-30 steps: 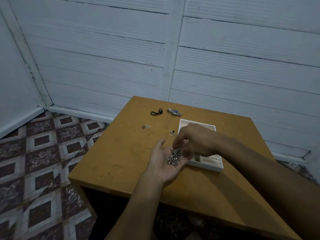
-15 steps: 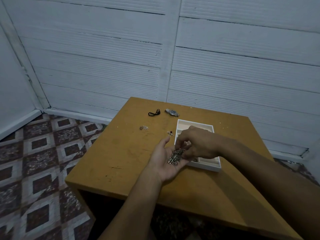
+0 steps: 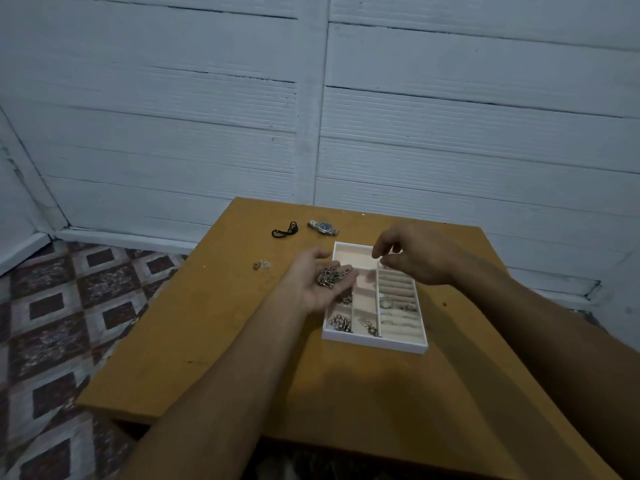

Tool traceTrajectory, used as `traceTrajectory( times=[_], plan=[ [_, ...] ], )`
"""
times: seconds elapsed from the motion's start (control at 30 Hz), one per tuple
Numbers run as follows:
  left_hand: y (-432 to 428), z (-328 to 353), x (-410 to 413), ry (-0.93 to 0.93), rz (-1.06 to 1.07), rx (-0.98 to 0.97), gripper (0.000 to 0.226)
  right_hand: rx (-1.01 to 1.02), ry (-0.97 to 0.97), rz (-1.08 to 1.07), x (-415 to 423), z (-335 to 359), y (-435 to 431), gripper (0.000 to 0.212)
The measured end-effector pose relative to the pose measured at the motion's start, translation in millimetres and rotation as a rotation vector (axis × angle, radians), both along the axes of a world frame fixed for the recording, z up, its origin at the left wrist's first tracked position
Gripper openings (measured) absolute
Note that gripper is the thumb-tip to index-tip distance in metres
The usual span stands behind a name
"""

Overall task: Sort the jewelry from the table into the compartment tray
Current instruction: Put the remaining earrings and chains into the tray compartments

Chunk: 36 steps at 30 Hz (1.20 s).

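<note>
Against the far side, a white plank wall. Patterned tile floor to the left. In front of the wall, a bare orange-brown wooden worktop.

White compartment tray sits on the right half of the worktop, with ring rolls down its right side and small square compartments on the left.

Left hand: palm up, fingers relaxed and slightly apart. It hovers over the tray's left edge and cradles a heaped silver chain in the palm.

Right hand: above the far end of the tray, knuckles up, fingers curled. Thumb and forefinger tips are drawn together. Possibly a fine thread of metal between them, but it is too small to be sure.

Wristwatch, blue dial, lies flat on the worktop beyond the tray. Black cord loop just to its left, apart from it.

Small silver cluster lies on the worktop left of the left hand, clear of the tray.

Inside the tray: a beaded piece in the near-left compartment, a tangled silver piece in the near-middle one, and rings seated in the ring rolls. Another dark piece shows partly under the left hand.
</note>
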<state>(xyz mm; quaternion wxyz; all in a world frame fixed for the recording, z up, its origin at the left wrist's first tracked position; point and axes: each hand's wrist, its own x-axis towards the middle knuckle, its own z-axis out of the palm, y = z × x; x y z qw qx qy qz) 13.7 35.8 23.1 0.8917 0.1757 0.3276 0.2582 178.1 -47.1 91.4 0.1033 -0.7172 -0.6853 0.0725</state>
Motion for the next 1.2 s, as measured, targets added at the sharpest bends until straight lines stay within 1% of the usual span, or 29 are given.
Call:
traceTrajectory(
  times=[0.13, 0.27, 0.33, 0.37, 0.4, 0.5, 0.7, 0.87, 0.93, 0.97, 1.0, 1.03, 1.07, 1.1, 1.13, 1.17, 1.2],
  plan=[
    [31, 4, 24, 0.070, -0.027, 0.090, 0.035, -0.019, 0.051, -0.060, 24, -21, 12, 0.016],
    [55, 5, 48, 0.173, -0.060, 0.160, 0.018, -0.024, 0.081, -0.071, 39, -38, 22, 0.015],
    [67, 0, 58, 0.241, -0.082, 0.185, 0.028, -0.033, 0.088, -0.068, 45, -44, 27, 0.016],
    [72, -3, 63, 0.280, -0.111, 0.202, 0.032, -0.036, 0.091, -0.068, 47, -46, 29, 0.016],
    [75, -6, 68, 0.310, -0.153, 0.219, 0.032, -0.038, 0.095, -0.073, 49, -47, 32, 0.016],
    [81, -5, 77, 0.375, -0.271, 0.296, 0.022, -0.043, 0.094, -0.086, 54, -51, 39, 0.017],
    [81, 8, 85, 0.496, -0.501, 0.435, 0.024, -0.055, 0.102, -0.100, 55, -54, 46, 0.017],
    [83, 6, 84, 0.510, -0.510, 0.443, 0.026, -0.066, 0.099, -0.110, 55, -53, 45, 0.020],
    [85, 1, 83, 0.548, -0.503, 0.516, 0.027, -0.067, 0.101, -0.110, 55, -54, 47, 0.020],
    [84, 0, 84, 0.590, -0.509, 0.600, 0.026, -0.065, 0.101, -0.110, 54, -55, 48, 0.020],
    [83, -2, 84, 0.652, -0.520, 0.733, 0.023, -0.061, 0.099, -0.111, 54, -56, 50, 0.020],
    [82, -4, 84, 0.735, -0.546, 0.929, 0.022, -0.054, 0.095, -0.112, 54, -57, 51, 0.019],
    [82, -6, 84, 0.838, -0.593, 1.182, 0.026, -0.043, 0.095, -0.117, 53, -59, 53, 0.019],
    [82, -8, 84, 0.931, -0.646, 1.434, 0.034, -0.034, 0.097, -0.123, 53, -61, 55, 0.018],
    [81, -10, 84, 0.981, -0.679, 1.631, 0.041, -0.029, 0.098, -0.128, 53, -63, 56, 0.018],
    [81, -13, 83, 0.995, -0.701, 1.744, 0.046, -0.029, 0.099, -0.132, 53, -65, 57, 0.017],
    [80, -15, 82, 0.993, -0.718, 1.796, 0.050, -0.031, 0.100, -0.134, 52, -66, 58, 0.017]
  ],
)
